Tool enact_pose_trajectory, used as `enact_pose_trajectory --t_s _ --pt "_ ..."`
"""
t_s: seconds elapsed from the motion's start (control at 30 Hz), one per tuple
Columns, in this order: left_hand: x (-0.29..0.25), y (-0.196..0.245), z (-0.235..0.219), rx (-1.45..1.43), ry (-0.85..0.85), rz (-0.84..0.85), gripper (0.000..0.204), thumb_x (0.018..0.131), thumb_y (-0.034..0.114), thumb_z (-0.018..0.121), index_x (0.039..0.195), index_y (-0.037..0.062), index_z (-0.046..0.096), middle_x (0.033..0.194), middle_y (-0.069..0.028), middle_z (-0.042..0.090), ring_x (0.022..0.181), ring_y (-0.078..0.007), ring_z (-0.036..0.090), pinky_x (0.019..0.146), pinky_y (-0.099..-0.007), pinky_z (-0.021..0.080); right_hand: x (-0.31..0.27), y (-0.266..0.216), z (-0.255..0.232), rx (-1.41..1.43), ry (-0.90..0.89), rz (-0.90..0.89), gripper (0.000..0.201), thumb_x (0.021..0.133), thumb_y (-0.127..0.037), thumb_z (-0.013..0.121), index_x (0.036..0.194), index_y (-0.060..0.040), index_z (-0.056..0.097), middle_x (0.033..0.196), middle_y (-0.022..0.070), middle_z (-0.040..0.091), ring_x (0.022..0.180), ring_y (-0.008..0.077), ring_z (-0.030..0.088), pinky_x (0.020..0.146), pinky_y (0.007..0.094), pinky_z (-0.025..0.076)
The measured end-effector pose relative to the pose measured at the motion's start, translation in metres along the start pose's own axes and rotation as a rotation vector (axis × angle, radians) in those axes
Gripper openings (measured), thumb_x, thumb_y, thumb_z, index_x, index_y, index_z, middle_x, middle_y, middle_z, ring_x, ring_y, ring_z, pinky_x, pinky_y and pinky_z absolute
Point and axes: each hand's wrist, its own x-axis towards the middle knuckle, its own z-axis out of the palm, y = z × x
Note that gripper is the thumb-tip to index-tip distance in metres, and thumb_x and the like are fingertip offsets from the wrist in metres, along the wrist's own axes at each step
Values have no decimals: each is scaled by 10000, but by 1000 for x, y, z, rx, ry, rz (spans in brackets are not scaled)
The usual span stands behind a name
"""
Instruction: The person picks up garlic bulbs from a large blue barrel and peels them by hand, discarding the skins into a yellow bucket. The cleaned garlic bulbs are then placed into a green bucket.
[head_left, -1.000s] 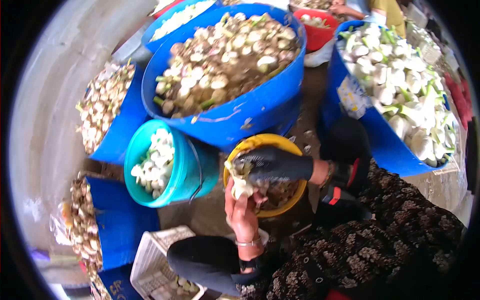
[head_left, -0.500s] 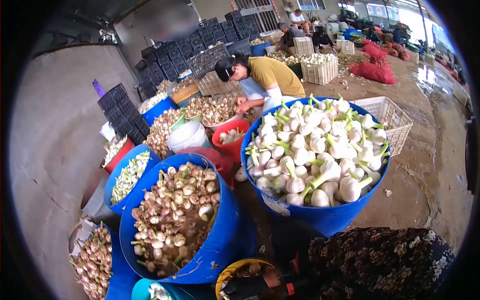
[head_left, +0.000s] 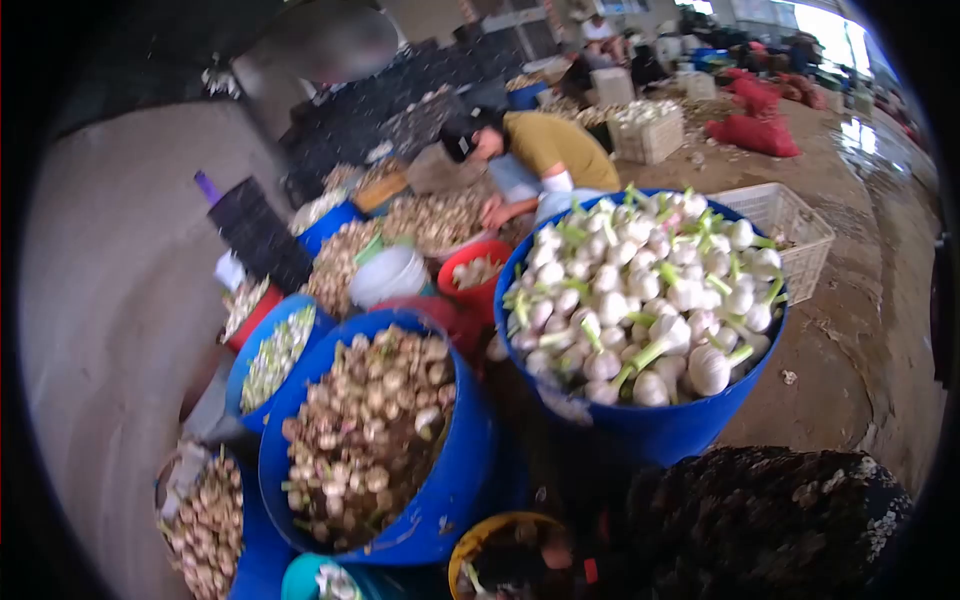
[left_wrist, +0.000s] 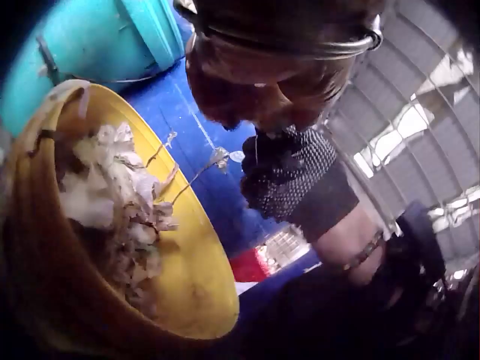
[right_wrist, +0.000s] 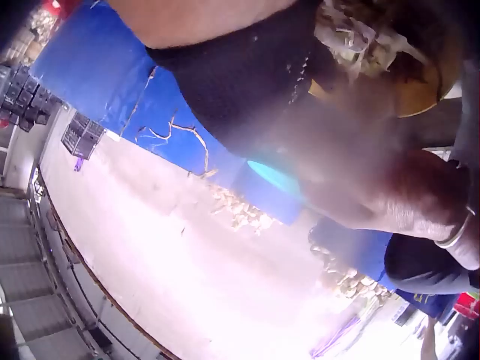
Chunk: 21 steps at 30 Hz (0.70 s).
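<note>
Garlic (head_left: 708,372) is heaped in a blue tub (head_left: 660,435); peeling seems in hand, steady support called for. Right hand (left_wrist: 292,176) fingers are curled beside the left hand (left_wrist: 259,75); left opening and both holds cannot be told.

A garlic (head_left: 472,577), pale with a greenish stem, shows blurred and partly cut off at the left side of the yellow bucket (head_left: 512,517). White bulbs (head_left: 640,300) with green stems lie heaped beyond the bucket to the right, brownish bulbs (head_left: 370,420) beyond it to the left
</note>
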Motion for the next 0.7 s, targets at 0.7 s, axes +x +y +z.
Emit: enact_pose_trajectory --t_s 0.7 --pt "5 -33 -5 -1023 -91 -145 445 852 223 642 1207 22 466 739 -60 537 538 -138 487 468 -270 423 -52 99 256 576 -140 649 96 830 -114 563 889 -51 606 690 -5 573 597 69 528 489 232 419"
